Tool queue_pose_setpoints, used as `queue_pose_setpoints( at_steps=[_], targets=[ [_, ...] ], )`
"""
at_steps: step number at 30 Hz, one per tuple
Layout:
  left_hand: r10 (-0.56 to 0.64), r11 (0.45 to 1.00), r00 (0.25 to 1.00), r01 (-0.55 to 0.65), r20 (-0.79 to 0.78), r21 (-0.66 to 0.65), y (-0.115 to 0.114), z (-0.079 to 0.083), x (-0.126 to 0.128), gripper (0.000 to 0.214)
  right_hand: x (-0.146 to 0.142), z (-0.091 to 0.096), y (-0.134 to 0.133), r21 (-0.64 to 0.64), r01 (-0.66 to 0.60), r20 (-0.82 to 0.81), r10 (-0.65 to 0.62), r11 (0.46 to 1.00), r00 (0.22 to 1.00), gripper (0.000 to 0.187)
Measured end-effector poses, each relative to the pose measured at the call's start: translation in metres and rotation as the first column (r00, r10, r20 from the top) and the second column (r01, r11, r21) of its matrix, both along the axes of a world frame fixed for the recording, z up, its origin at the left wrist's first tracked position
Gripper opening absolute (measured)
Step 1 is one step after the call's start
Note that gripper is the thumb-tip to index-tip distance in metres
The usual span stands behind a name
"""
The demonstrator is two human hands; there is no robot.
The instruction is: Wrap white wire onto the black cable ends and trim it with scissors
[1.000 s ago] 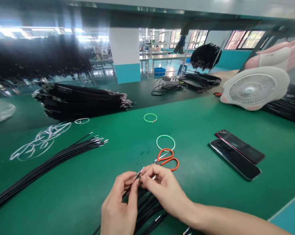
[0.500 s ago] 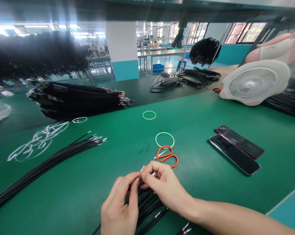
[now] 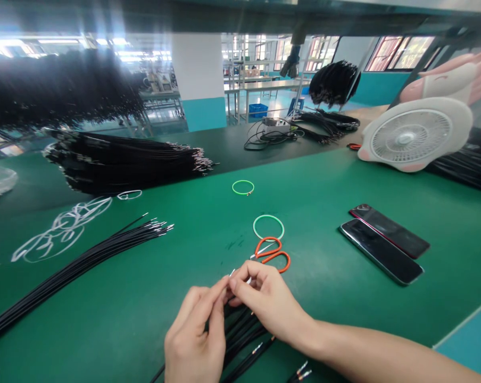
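My left hand (image 3: 198, 332) and my right hand (image 3: 268, 303) meet at the front middle of the table, fingertips pinched together. A thin silvery wire tip (image 3: 232, 273) pokes out between them, so both seem closed on a black cable whose length my fingers mostly cover. Beneath my hands lie several loose black cables (image 3: 244, 338) with metal-tipped ends. Just beyond my right hand rest orange-handled scissors (image 3: 282, 260), their blades partly hidden by it. A pale green ring (image 3: 268, 227) touches the scissors' handle.
On the left lies a bundle of black cables (image 3: 105, 250), beside tangled white strips (image 3: 71, 218). A thick cable pile (image 3: 132, 162) sits behind. Two phones (image 3: 384, 250) lie right, with a white fan (image 3: 412, 135) beyond. A smaller green ring (image 3: 242, 188) is further back.
My left fingers have shifted slightly, with the index finger straighter against the right fingertips. The right hand and the things on the table stay nearly the same.
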State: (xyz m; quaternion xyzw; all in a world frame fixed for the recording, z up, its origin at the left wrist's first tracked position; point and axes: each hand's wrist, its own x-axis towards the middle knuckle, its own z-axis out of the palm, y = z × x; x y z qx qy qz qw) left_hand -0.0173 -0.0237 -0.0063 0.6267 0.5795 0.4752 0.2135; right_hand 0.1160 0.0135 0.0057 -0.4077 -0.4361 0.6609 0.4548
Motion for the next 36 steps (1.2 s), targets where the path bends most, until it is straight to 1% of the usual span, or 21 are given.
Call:
queue_pose_setpoints(
  at_steps=[2, 5, 7, 10, 14, 17, 19, 24, 30, 34, 36],
  targets=[
    [0.006, 0.994, 0.997, 0.003, 0.082, -0.111, 0.003, -0.003, -0.004, 0.024, 0.0, -0.001, 0.001, 0.01, -0.014, -0.017, 0.014, 1.0, 1.0, 0.025],
    [0.039, 0.963, 0.964, 0.033, 0.263, -0.267, 0.007, -0.002, -0.006, 0.026, -0.001, -0.003, 0.002, 0.046, -0.031, 0.003, 0.031, 0.998, 1.0, 0.029],
    [0.076, 0.952, 0.931, 0.038, 0.358, -0.303, 0.008, 0.002, -0.005, 0.027, -0.001, -0.006, 0.002, 0.073, -0.032, 0.058, 0.028, 0.997, 0.998, 0.031],
    [0.129, 0.944, 0.893, 0.022, 0.431, -0.329, 0.009, 0.009, 0.0, 0.026, -0.001, -0.011, 0.002, 0.111, -0.059, 0.111, 0.046, 0.992, 0.993, 0.03],
    [0.196, 0.933, 0.855, -0.012, 0.481, -0.359, 0.013, 0.01, 0.003, 0.027, 0.0, -0.011, 0.001, 0.143, -0.09, 0.145, 0.069, 0.986, 0.987, 0.026],
    [0.245, 0.915, 0.836, -0.031, 0.491, -0.403, 0.015, 0.01, -0.001, 0.032, 0.0, -0.009, -0.001, 0.162, -0.078, 0.19, 0.047, 0.984, 0.981, 0.022],
    [0.261, 0.898, 0.837, -0.028, 0.481, -0.439, 0.016, 0.01, -0.004, 0.035, 0.0, -0.008, -0.001, 0.172, -0.066, 0.209, 0.029, 0.983, 0.977, 0.022],
    [0.196, 0.884, 0.831, 0.08, 0.521, -0.46, 0.018, 0.009, -0.012, 0.041, 0.0, -0.011, 0.001, 0.176, -0.068, 0.24, 0.024, 0.982, 0.97, 0.027],
    [0.229, 0.878, 0.816, 0.063, 0.531, -0.475, 0.019, 0.005, -0.014, 0.037, 0.0, -0.01, 0.0, 0.213, -0.086, 0.285, 0.022, 0.973, 0.958, 0.025],
    [0.165, 0.873, 0.823, 0.135, 0.543, -0.469, 0.02, 0.006, -0.017, 0.036, -0.001, -0.009, -0.001, 0.189, -0.07, 0.258, 0.019, 0.98, 0.966, 0.025],
    [0.134, 0.883, 0.841, 0.138, 0.524, -0.448, 0.021, 0.007, -0.017, 0.035, -0.001, -0.009, -0.001, 0.181, -0.063, 0.254, 0.015, 0.981, 0.967, 0.025]
  ],
)
